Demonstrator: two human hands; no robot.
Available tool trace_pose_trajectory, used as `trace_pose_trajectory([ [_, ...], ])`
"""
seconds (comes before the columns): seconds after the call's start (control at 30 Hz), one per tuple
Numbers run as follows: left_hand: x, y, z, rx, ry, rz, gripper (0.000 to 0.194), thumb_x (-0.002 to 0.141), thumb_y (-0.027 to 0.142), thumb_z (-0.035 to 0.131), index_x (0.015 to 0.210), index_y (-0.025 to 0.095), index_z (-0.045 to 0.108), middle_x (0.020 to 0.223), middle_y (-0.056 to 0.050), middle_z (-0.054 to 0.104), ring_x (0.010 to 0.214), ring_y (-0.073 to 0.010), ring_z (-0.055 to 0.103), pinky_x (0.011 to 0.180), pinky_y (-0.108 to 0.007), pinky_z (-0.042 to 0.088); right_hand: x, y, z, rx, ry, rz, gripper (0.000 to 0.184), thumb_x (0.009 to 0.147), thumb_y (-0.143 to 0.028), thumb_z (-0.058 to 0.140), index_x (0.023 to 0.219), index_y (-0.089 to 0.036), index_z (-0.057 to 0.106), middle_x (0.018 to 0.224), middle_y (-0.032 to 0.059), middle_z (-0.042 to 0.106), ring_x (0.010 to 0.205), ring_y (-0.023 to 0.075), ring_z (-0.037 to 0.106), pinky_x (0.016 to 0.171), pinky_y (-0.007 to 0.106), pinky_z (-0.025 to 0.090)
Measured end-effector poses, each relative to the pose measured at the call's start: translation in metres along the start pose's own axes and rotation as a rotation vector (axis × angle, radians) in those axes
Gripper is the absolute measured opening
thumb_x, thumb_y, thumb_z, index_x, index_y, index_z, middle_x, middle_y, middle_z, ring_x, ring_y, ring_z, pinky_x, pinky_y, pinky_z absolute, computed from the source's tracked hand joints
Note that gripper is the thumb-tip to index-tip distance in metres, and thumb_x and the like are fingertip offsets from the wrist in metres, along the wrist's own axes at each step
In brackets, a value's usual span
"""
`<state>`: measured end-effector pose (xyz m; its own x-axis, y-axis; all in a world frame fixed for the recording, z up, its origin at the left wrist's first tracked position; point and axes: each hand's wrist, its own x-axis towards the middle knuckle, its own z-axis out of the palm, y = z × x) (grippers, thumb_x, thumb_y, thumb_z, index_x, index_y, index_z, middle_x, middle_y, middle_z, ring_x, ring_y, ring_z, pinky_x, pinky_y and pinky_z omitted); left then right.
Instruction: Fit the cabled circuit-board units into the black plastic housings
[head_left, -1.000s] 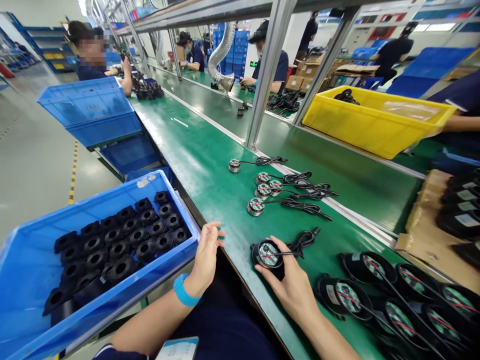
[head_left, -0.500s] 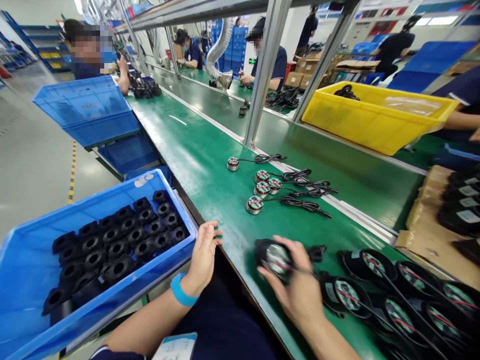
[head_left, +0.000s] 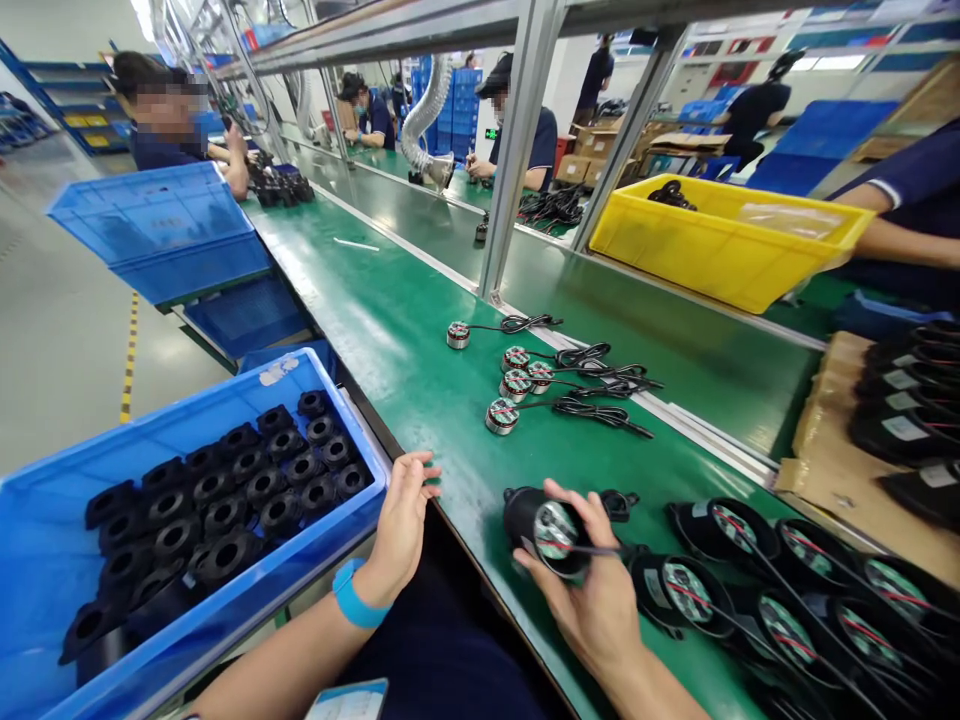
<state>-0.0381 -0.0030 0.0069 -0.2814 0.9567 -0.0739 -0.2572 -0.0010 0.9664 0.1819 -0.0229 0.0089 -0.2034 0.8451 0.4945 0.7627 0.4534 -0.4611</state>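
Note:
My right hand (head_left: 604, 600) grips a round black plastic housing (head_left: 523, 520) just over the near edge of the bench. Inside the housing a green circuit board (head_left: 553, 530) with red wires faces me, and a dark cable runs off to the right. My left hand (head_left: 405, 515) holds nothing, its fingers loosely apart between the blue bin (head_left: 352, 405) and the bench edge. Several similar housings (head_left: 649, 585) with boards and cables lie to the right of my right hand. Beyond both hands sit several small round motors (head_left: 502, 416) with coiled black cables (head_left: 604, 411).
Rows of black housings (head_left: 225, 510) fill part of the blue bin at left. A metal post (head_left: 510, 160) rises from the green bench (head_left: 427, 400). Further right are a yellow bin (head_left: 720, 245) and cardboard (head_left: 821, 425) bearing black parts. Co-workers sit along the line.
The housing in my right hand was blurred by motion and is now steadier, tipped so its board shows clearly. My left hand stays nearly in place. The whole view has shifted slightly.

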Motion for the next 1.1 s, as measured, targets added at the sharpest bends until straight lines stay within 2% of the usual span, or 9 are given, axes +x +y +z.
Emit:
trace_pose_trajectory([
  [0.13,-0.004,0.002,-0.002,0.157,-0.157,0.166,0.049,0.091,0.064,0.062,0.119,0.024,0.062,0.122,-0.008,0.058,0.114,-0.0225,0.058,0.097,-0.037,0.05,0.002,0.003,0.004,0.021,-0.088,-0.038,0.07,0.094,-0.047,0.065,0.153,-0.023,0.036,0.132,0.0129,0.066,0.129,0.0382,0.059,0.102,0.058,0.055],
  [0.27,0.002,0.009,0.007,0.624,-0.557,0.732,0.067,0.078,0.069,0.072,0.126,0.024,0.064,0.135,-0.014,0.055,0.124,-0.0297,0.056,0.104,-0.047,0.05,0.004,0.003,0.004,0.072,-0.137,-0.022,0.086,0.098,-0.044,0.06,0.163,-0.019,0.009,0.14,0.0164,0.061,0.132,0.0327,0.058,0.107,0.054,0.053],
  [0.37,0.009,0.007,0.017,0.777,-0.636,0.972,0.057,0.085,0.063,0.067,0.125,0.022,0.066,0.13,-0.014,0.06,0.121,-0.0278,0.06,0.102,-0.045,0.053,0.003,0.002,0.002,0.092,-0.153,-0.05,0.087,0.1,-0.043,0.057,0.164,-0.017,0.004,0.143,0.0181,0.058,0.134,0.03,0.056,0.11,0.053,0.051],
  [0.5,0.015,0.0,0.022,0.746,-0.668,0.963,0.044,0.092,0.054,0.065,0.12,0.02,0.068,0.124,-0.013,0.064,0.114,-0.0245,0.065,0.094,-0.04,0.058,0.002,0.002,0.0,0.062,-0.169,-0.081,0.08,0.103,-0.038,0.053,0.163,-0.009,0.008,0.147,0.0214,0.053,0.137,0.0284,0.053,0.109,0.049,0.052],
  [0.6,0.019,0.0,0.02,0.737,-0.766,0.913,0.043,0.094,0.052,0.064,0.122,0.02,0.068,0.13,-0.015,0.061,0.116,-0.025,0.065,0.095,-0.038,0.06,0.001,0.002,-0.012,-0.061,-0.148,-0.144,0.074,0.101,-0.036,0.057,0.157,0.001,0.024,0.146,0.0263,0.052,0.133,0.0304,0.057,0.107,0.047,0.052],
  [0.7,0.023,0.005,0.019,0.725,-0.84,0.9,0.04,0.095,0.049,0.064,0.123,0.02,0.068,0.132,-0.015,0.06,0.116,-0.0245,0.066,0.097,-0.037,0.06,0.001,0.001,-0.037,-0.215,-0.075,-0.295,0.05,0.092,-0.031,0.073,0.131,-0.004,0.058,0.111,0.0156,0.074,0.098,0.0234,0.072,0.096,0.037,0.055],
  [0.8,0.025,0.008,0.021,0.731,-0.828,0.928,0.041,0.095,0.049,0.064,0.123,0.019,0.068,0.13,-0.015,0.061,0.115,-0.0239,0.067,0.097,-0.035,0.059,0.004,0.001,-0.056,-0.238,0.041,-0.379,0.032,0.08,-0.025,0.086,0.105,-0.014,0.069,0.079,0.0034,0.072,0.073,0.0165,0.066,0.084,0.033,0.053],
  [0.97,0.026,0.008,0.023,0.761,-0.767,1.004,0.042,0.097,0.052,0.059,0.119,0.018,0.069,0.124,-0.015,0.065,0.109,-0.0226,0.07,0.09,-0.033,0.062,0.019,-0.001,-0.053,-0.034,-0.083,-0.227,0.029,0.094,-0.028,0.07,0.12,-0.016,0.064,0.114,0.0126,0.069,0.112,0.0256,0.065,0.108,0.045,0.046],
  [1.1,0.028,0.009,0.024,0.772,-0.77,1.012,0.042,0.096,0.052,0.06,0.118,0.018,0.069,0.122,-0.015,0.066,0.106,-0.0223,0.071,0.086,-0.032,0.063,0.036,-0.006,-0.058,0.12,-0.242,-0.004,0.022,0.101,-0.035,0.057,0.118,-0.022,0.063,0.108,0.0059,0.067,0.098,0.0155,0.069,0.083,0.024,0.057],
])
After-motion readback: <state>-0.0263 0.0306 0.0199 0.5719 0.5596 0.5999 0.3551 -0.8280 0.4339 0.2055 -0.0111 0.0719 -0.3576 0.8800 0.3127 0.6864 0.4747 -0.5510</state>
